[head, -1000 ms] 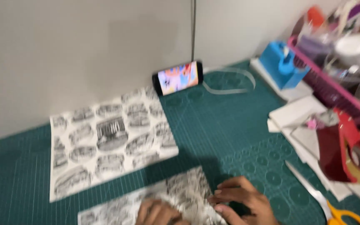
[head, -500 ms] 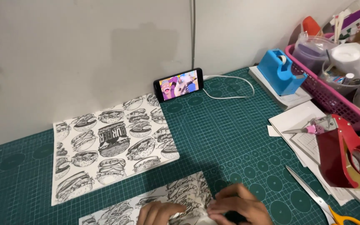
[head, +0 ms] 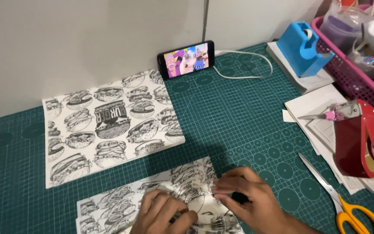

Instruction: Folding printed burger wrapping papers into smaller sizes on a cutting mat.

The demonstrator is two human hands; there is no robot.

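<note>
Hands at the near edge of the green cutting mat (head: 247, 112). Left hand (head: 163, 214) curled, fingers pressing down on the burger-print paper sheet (head: 122, 206); right hand (head: 249, 201) pinches that sheet's folded right edge. Stack of matching sheets (head: 104, 125) lies farther back. Scissors (head: 338, 199) rest right of the hands.

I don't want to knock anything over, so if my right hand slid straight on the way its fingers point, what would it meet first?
The right hand points left along the burger-printed paper sheet it presses, toward the left hand. Those left fingers would likely be met first, though the exact heading is hard to judge.
</note>
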